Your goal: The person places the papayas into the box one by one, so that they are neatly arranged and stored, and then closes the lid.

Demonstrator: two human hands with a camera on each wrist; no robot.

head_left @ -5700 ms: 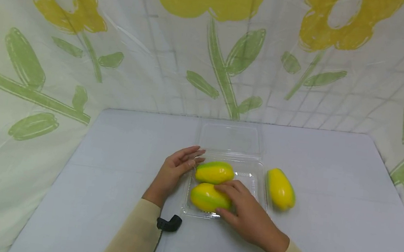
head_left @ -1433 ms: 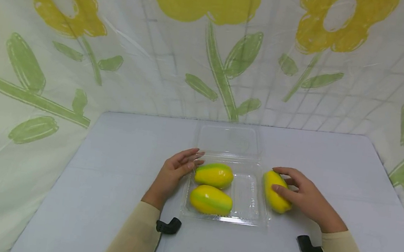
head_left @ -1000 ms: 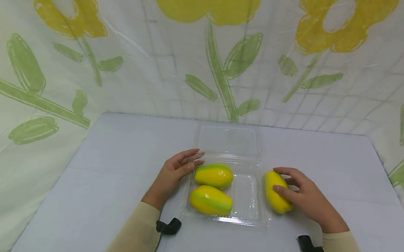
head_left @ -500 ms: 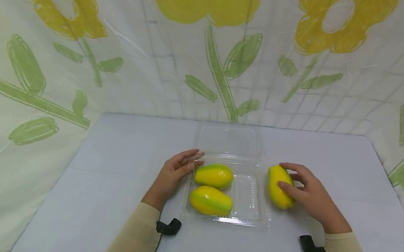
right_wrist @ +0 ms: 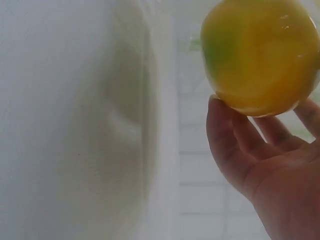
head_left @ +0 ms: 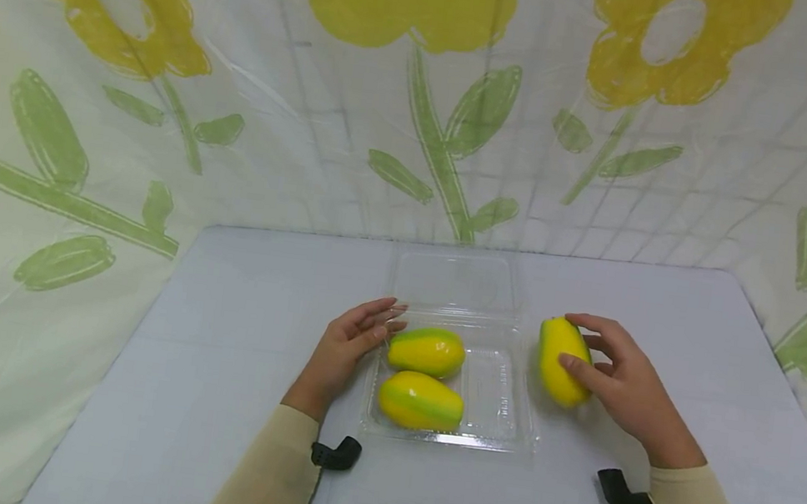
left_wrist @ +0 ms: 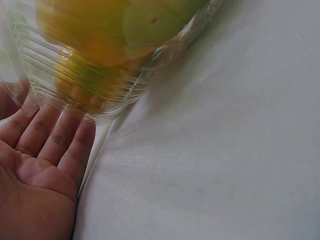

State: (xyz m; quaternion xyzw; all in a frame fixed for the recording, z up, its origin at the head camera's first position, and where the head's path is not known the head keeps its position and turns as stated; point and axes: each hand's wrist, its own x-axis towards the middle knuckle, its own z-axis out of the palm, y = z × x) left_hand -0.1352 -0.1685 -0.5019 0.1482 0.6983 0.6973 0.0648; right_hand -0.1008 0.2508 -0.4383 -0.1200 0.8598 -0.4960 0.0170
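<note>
A yellow-green papaya (head_left: 562, 362) is in my right hand (head_left: 625, 380), thumb on the near side and fingers over its far end. In the right wrist view the papaya (right_wrist: 260, 55) is raised off the table, its shadow below. My left hand (head_left: 346, 350) rests fairly straight fingers against the left wall of a clear plastic clamshell box (head_left: 495, 394). The left wrist view has those fingertips (left_wrist: 85, 132) touching the ribbed side of the box (left_wrist: 80, 85). Inside the box lie two more papayas, the far one (head_left: 429, 351) and the near one (head_left: 421, 401), side by side at the left.
The box's lid (head_left: 455, 279) lies folded back flat behind it, towards the table's far edge. A white cloth covers the table (head_left: 219, 397). Behind stands a flower-print curtain (head_left: 298, 121). A black wrist device (head_left: 625, 494) sits by the right sleeve.
Earlier my right hand was on the near papaya in the box. It moved right to the outside papaya, took hold and raised it, shifting it slightly away. The left hand stayed put.
</note>
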